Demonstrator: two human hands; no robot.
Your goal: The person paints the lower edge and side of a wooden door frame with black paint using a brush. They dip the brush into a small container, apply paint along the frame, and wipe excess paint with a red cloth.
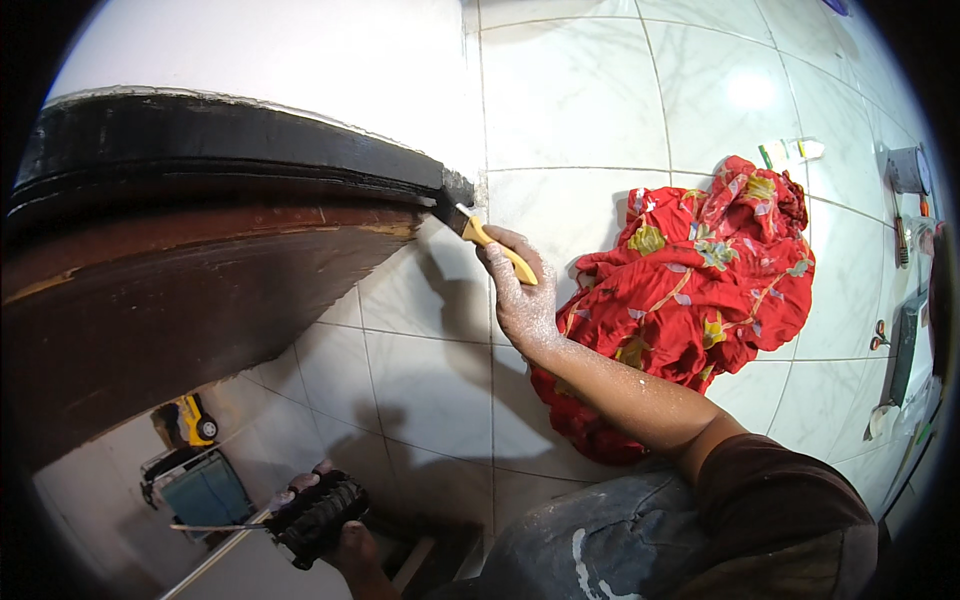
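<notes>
My right hand [522,290] is closed round the yellow handle of a paintbrush [470,227]. The dark bristles touch the end of the black door frame [250,140], close to the floor and the white wall's corner. White specks cover this hand and wrist. Lower left, my left hand [352,545] grips a black ridged container [318,515], its fingers wrapped round the sides. What is inside the container cannot be seen. Beside the frame is a dark brown wooden door [200,300], its edge scuffed to bare wood in places.
A red flowered cloth [700,275] lies bunched on the white tiled floor [570,100], right of my hand. Beyond it are a small white tube [790,152], a grey can [908,170] and scissors [880,336]. A yellow toy vehicle [196,420] sits past the door.
</notes>
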